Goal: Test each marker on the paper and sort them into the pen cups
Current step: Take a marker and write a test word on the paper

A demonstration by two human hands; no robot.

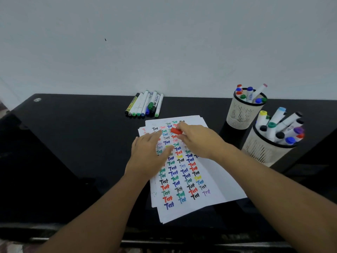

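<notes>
Pinching red marker (176,131) in right hand (197,141) over paper (218,172) at desk (73,143) centre. Left hand (148,156) flat, fingers straight, pressing paper. Loose markers (145,105) at far edge. Two cups (240,114) (264,150) at right edge, filled.

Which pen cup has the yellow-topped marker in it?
The nearer pen cup, at the right edge of the table. Its yellow-capped marker stands at its left side. The farther pen cup, by the wall, shows only red, blue, green and pink tops.
</notes>
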